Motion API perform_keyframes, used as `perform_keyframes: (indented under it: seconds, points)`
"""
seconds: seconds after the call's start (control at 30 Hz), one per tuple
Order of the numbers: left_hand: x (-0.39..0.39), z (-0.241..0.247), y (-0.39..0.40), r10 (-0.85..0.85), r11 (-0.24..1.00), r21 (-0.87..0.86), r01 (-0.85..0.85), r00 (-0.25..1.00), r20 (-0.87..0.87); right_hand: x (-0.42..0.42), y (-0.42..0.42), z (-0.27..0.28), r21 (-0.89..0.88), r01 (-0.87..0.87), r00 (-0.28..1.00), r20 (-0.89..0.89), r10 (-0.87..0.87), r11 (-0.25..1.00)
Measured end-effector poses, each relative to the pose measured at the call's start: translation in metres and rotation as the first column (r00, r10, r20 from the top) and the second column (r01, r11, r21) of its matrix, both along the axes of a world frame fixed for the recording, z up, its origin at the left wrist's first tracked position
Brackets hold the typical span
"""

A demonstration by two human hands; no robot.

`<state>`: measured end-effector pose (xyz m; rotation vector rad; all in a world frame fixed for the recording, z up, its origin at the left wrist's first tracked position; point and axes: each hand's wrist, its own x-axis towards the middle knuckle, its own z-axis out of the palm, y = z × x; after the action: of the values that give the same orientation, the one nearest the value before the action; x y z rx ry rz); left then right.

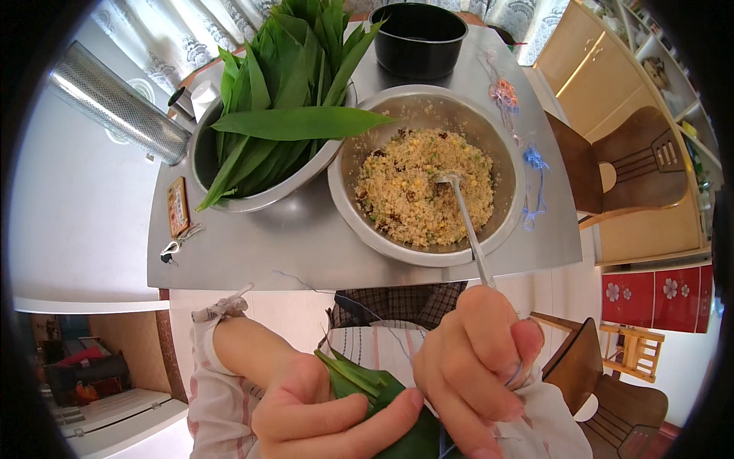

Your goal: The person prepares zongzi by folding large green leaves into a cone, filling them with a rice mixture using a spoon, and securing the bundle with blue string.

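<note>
My left hand grips a folded green leaf parcel close to my lap. On the parcel's other side is my right hand, its fingers curled around a thin blue string that trails towards the table. Beyond it a steel bowl holds a grain mixture with yellow, green and dark bits. A metal spoon rests in the mixture, its handle over the rim. Long green leaves fill another steel bowl at the left, one lying across the top.
A black round pot stands at the back of the steel table. Pink and blue strings lie at the right. A small box and a key ring are at the left. Wooden chairs stand to the right.
</note>
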<state>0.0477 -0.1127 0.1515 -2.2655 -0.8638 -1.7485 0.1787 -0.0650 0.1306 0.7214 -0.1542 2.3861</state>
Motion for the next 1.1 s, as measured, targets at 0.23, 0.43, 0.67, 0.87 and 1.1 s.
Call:
perform_keyframes:
  seconds: [0.23,0.43,0.67,0.87,1.1]
  points:
    - [-0.003,-0.004,0.012,-0.104,0.976,0.187,0.113,0.993,-0.055,-0.003,0.001,-0.005,0.165,0.258,0.962,0.052,-0.27,0.952]
    - [-0.005,-0.001,0.014,-0.23,0.942,0.216,0.256,0.963,-0.138,0.002,0.002,-0.007,0.255,0.227,0.941,0.191,-0.279,0.94]
    - [0.005,-0.008,0.003,-0.144,0.983,0.119,0.142,0.989,0.014,0.003,0.009,-0.013,0.332,0.32,0.92,0.115,-0.374,0.888]
    - [0.01,-0.002,-0.009,-0.01,0.997,-0.07,0.016,0.996,0.092,0.003,0.009,-0.014,0.301,0.309,0.918,0.152,-0.365,0.902]
    - [0.0,-0.012,0.005,-0.103,0.985,0.14,0.103,0.995,-0.011,0.0,0.008,-0.016,0.247,0.307,0.917,0.183,-0.355,0.919]
